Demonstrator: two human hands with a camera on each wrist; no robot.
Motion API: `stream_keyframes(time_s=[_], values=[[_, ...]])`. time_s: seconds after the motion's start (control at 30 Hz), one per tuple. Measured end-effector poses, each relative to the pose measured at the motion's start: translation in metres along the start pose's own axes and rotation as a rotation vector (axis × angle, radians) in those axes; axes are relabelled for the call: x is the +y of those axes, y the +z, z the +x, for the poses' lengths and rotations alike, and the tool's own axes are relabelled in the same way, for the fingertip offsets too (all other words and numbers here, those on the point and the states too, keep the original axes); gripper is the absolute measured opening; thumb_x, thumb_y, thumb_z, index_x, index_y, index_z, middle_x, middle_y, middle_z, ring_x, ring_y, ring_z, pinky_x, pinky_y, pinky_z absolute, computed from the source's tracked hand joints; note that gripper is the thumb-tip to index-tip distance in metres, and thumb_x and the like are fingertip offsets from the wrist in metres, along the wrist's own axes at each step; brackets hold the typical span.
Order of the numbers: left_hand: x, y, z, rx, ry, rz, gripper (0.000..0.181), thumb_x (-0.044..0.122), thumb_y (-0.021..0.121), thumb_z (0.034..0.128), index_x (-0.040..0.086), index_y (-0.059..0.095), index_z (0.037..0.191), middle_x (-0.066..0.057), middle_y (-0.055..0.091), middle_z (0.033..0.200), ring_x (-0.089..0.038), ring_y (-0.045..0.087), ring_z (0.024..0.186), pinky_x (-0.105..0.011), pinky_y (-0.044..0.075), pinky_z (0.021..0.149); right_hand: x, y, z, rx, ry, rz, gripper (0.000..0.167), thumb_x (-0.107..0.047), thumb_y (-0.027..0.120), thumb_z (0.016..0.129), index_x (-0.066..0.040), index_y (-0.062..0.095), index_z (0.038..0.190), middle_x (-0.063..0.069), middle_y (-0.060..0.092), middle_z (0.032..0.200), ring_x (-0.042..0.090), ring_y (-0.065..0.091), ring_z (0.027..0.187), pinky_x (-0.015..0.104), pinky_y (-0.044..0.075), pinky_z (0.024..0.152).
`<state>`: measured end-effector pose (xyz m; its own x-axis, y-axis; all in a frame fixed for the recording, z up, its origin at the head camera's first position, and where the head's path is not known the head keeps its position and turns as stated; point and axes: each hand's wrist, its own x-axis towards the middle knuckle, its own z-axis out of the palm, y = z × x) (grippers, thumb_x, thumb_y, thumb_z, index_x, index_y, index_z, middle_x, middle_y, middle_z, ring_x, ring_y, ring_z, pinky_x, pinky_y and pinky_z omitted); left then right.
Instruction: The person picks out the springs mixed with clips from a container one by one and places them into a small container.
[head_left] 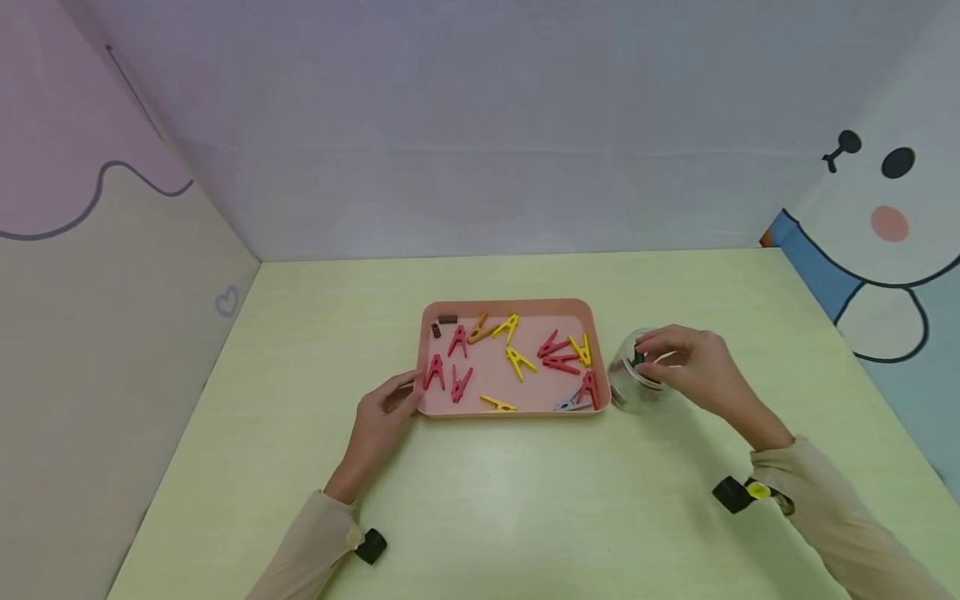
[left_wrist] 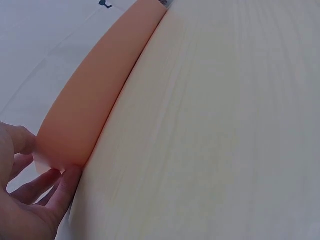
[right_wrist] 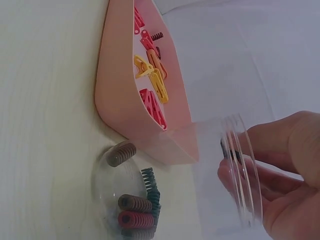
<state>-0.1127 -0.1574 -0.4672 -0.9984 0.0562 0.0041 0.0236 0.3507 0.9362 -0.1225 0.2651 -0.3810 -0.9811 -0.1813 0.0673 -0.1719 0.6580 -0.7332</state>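
Observation:
At the mouth of a clear jar (head_left: 637,375), my right hand (head_left: 690,362) pinches a small dark spring (head_left: 639,355) between thumb and fingers. The right wrist view shows the fingertips (right_wrist: 227,172) through the transparent rim. Brown, red and dark green springs (right_wrist: 136,220) lie at the jar's bottom. To its left is a pink tray (head_left: 510,307) with red, yellow, orange and grey clothespins (head_left: 519,363) scattered inside. Two brown springs (head_left: 447,319) lie in its far left corner. My left hand (head_left: 382,425) holds the tray's near left corner.
The pale wooden table (head_left: 525,500) meets a light back wall (head_left: 480,167). Printed panels stand on both sides, the right one with a cartoon face (head_left: 892,217). The jar stands close beside the tray's right end.

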Motion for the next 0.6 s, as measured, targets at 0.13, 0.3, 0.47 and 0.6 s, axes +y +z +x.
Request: stream_keyframes(time_s=[0.13,0.3,0.47,0.6], values=[[-0.0010,0.0007,0.0003,0.001,0.003,0.004,0.032,0.022,0.064,0.0916,0.016,0.064,0.123,-0.004,0.061,0.123,-0.018,0.058,0.110,-0.015,0.048,0.085,0.0012,0.0014,0.0012,0.001,-0.007,-0.013,0.018,-0.001,0.072,0.081,0.001,0.070,0.099,0.016,0.064,0.111,0.026,0.064,0.085,0.017,0.053,0.066],[-0.0001,0.0010,-0.0001,0.001,0.006,0.012,0.032,0.022,0.063,0.0921,0.016,0.064,0.124,-0.002,0.061,0.123,-0.017,0.057,0.109,-0.018,0.049,0.084,0.0009,0.0012,0.0025,0.006,-0.022,-0.035,0.020,-0.002,0.073,0.081,0.000,0.070,0.100,0.015,0.065,0.107,0.025,0.065,0.083,0.017,0.053,0.066],[0.0000,0.0005,-0.0001,0.000,0.002,0.007,0.032,0.023,0.063,0.0919,0.016,0.064,0.123,-0.002,0.061,0.123,-0.017,0.057,0.109,-0.017,0.049,0.084,-0.0018,-0.0014,0.0023,0.031,-0.048,-0.051,0.018,-0.003,0.074,0.080,-0.002,0.071,0.099,0.013,0.067,0.101,0.024,0.066,0.079,0.016,0.052,0.064],[-0.0004,-0.0002,0.0005,-0.005,0.001,-0.005,0.033,0.023,0.063,0.0920,0.015,0.064,0.124,-0.005,0.060,0.124,-0.019,0.057,0.110,-0.016,0.048,0.086,-0.0049,-0.0034,0.0023,0.056,-0.066,-0.043,0.017,-0.005,0.073,0.081,-0.002,0.071,0.098,0.012,0.068,0.100,0.017,0.066,0.078,0.013,0.051,0.065]])
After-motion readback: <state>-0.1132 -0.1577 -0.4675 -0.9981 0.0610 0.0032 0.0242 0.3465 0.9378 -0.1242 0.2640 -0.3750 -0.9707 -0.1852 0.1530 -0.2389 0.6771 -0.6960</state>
